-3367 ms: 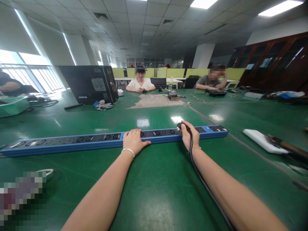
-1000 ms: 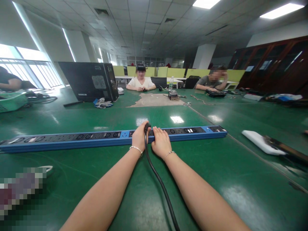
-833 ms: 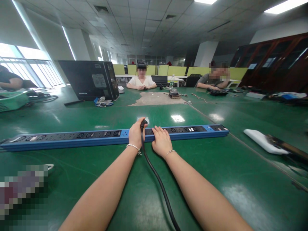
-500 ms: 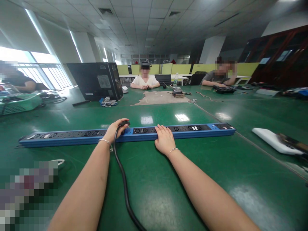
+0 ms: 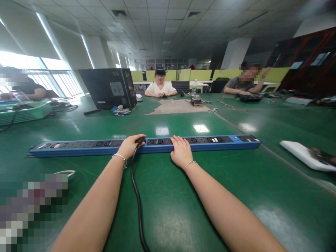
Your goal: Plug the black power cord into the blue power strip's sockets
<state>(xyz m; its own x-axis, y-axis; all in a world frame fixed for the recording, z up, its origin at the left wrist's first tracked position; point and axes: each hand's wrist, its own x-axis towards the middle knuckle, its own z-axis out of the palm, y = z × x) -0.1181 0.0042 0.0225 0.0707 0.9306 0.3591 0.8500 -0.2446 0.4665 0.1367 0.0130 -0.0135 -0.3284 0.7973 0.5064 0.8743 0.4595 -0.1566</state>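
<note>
A long blue power strip [image 5: 154,150] with black socket panels lies crosswise on the green table. Pinched in my left hand [image 5: 131,145] is a black power plug [image 5: 141,140], held down against the strip just left of its middle. Whether the plug sits inside a socket cannot be seen, as my fingers cover that spot. From the plug a thick black cable [image 5: 136,196] runs toward me and out of the bottom edge. My right hand [image 5: 181,152] rests right of the middle, fingers lying flat across the strip's top face.
A black computer case [image 5: 105,87] stands back left, with grey-blue gloves [image 5: 121,110] in front. A green basket [image 5: 28,113] is at far left. A white object [image 5: 301,154] lies right; a blurred-out item [image 5: 34,199] lies front left. Several people sit around the table.
My left hand has brought the plug down and slightly right onto the strip. My right hand stays in the same place on it. The view has shifted a little.
</note>
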